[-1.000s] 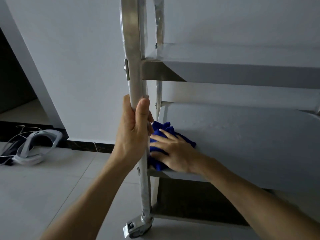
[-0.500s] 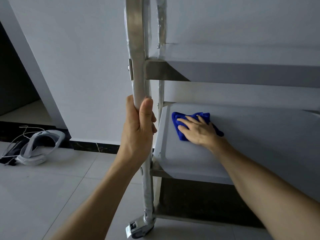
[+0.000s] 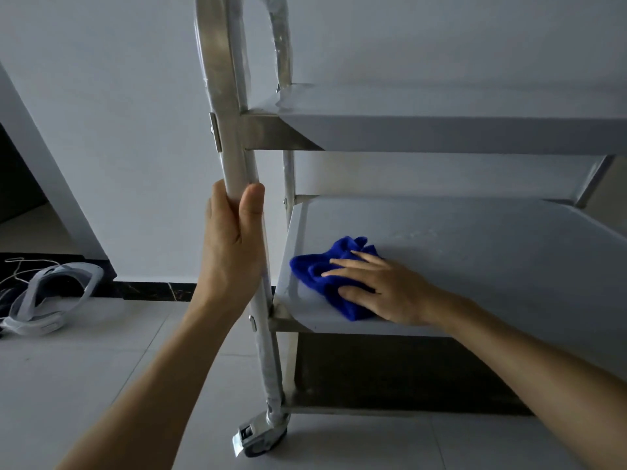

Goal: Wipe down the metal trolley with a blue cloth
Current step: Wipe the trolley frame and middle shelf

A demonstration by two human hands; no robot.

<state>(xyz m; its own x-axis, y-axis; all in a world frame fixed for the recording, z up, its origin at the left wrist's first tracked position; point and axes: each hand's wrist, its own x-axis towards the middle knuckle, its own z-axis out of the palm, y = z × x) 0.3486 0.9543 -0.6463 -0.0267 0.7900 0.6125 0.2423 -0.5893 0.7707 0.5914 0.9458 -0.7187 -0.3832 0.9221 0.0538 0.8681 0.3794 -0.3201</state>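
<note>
- The left hand [image 3: 234, 245] is wrapped tight round the trolley's front post [image 3: 234, 154], thumb up along the tube; this steadies the trolley [image 3: 441, 130], which stands on a castor [image 3: 261, 435] and would likely roll under a sideways push.
- The right hand [image 3: 383, 290] lies flat, fingers spread, palm down on the cloth [image 3: 315, 269]; it presses the cloth and does not pinch it.
- The cloth is bunched on the middle shelf [image 3: 492, 259], near its front left corner, just inside the raised rim.
- To do this step well, the person would best flatten the cloth so more of it touches the metal, keep even pressure, and work in overlapping strokes from the corner towards the far right.
- The rim's inner fold probably traps dirt, so fingertips should push cloth into it.
- The top shelf [image 3: 441, 106] and lower shelf [image 3: 390, 378] look not yet reached.
</note>
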